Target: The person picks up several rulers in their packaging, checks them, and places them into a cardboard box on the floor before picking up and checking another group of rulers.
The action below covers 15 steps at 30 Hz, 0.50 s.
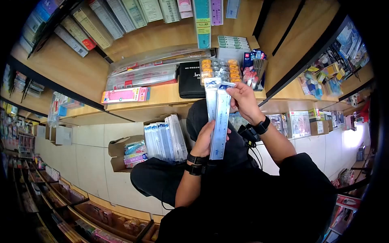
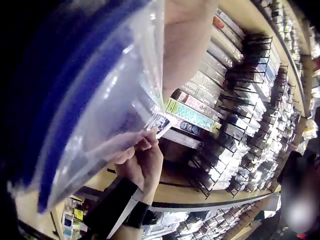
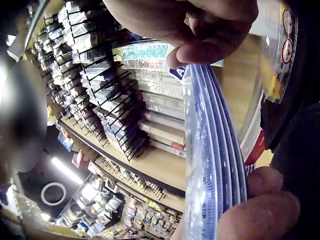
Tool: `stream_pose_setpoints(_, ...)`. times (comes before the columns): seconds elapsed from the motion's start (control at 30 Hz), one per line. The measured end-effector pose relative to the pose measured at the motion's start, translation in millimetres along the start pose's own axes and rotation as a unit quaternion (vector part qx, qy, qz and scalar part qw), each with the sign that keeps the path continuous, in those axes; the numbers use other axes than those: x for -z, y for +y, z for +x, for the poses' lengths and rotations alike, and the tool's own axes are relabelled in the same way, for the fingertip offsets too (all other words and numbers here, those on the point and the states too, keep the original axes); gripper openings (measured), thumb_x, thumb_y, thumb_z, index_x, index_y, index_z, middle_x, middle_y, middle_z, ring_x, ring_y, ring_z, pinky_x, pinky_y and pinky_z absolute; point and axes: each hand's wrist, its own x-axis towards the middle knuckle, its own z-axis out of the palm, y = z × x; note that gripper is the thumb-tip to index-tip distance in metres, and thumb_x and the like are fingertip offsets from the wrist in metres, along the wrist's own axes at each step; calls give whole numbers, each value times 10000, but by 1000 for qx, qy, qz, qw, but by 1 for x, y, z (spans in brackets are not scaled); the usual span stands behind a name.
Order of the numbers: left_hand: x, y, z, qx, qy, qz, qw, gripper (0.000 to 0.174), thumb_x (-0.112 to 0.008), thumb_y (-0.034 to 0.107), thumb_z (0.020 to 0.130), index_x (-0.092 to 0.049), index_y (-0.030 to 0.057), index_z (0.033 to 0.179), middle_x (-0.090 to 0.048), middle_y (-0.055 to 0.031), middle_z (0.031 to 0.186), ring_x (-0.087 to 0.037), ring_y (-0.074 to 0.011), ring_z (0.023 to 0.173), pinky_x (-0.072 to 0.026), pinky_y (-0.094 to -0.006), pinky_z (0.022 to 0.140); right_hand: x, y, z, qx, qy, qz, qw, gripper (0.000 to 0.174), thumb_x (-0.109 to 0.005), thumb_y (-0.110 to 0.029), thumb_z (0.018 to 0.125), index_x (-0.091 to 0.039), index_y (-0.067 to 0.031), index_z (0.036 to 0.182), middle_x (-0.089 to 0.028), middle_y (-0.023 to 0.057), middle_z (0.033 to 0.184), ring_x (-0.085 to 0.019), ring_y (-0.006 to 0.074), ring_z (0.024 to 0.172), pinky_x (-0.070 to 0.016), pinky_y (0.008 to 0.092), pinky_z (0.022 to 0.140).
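plastic-sleeved rulers [image 1: 219,117] stand upright, left hand [image 1: 204,139] gripping the bottom, right hand [image 1: 242,100] pinching the top.

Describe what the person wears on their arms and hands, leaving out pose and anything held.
The left hand and right hand are bare, without gloves. Two black straps circle the left wrist. The right wrist carries a black band with a dark unit beside it and thin black cables hanging below. The forearms are uncovered; black sleeves cover the upper arms.

Two hands [image 1: 204,139] [image 1: 243,101]; at least two ruler packs [image 1: 220,121].
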Motion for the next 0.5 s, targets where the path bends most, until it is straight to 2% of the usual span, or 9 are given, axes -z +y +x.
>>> stream_pose_setpoints(0.1, 0, -3, 5, -5, -3, -6, 1000, 432, -307, 371, 970, -514, 7, 1078, -613, -136, 875, -604, -179, 708, -498, -274, 622, -1, -10, -2, 3, 9, 10, 1000, 66, -569, -75, 865, -518, -42, 840, -541, -2, 604, -500, 59, 460, -393, 180, 420)
stream_pose_setpoints(0.17, -4, -1, 4, -7, 2, -8, 1000, 430, -311, 364, 971, -517, 0, 1069, -613, -133, 863, -604, -180, 702, -497, -272, 616, -4, -19, -5, 5, 6, 43, 999, 64, -581, -67, 855, -526, -33, 856, -539, 1, 601, -485, 63, 439, -356, 184, 388)
stream_pose_setpoints(0.33, -11, 1, 6, -27, 4, 35, 999, 411, -327, 337, 973, -522, -15, 1053, -611, -127, 823, -612, -188, 704, -502, -272, 605, 0, -47, -11, 58, 4, 58, 997, 71, -579, -59, 854, -536, -19, 896, -577, 22, 658, -492, 65, 446, -372, 186, 396)
stream_pose_setpoints(0.43, -13, 2, 2, -29, -23, 15, 999, 416, -358, 339, 963, -498, -25, 1108, -613, -148, 901, -619, -197, 722, -510, -281, 611, 3, -80, -17, 107, 22, 76, 991, 80, -578, -60, 856, -540, -14, 908, -585, 28, 661, -492, 61, 447, -369, 179, 387)
stream_pose_setpoints(0.5, -16, 2, 1, -45, -100, -40, 993, 492, -461, 377, 918, -449, -36, 1185, -595, -180, 1009, -623, -205, 746, -522, -293, 628, 4, -90, -17, 126, 24, 74, 989, 80, -574, -57, 857, -541, -13, 915, -581, 26, 654, -495, 61, 451, -371, 178, 391)
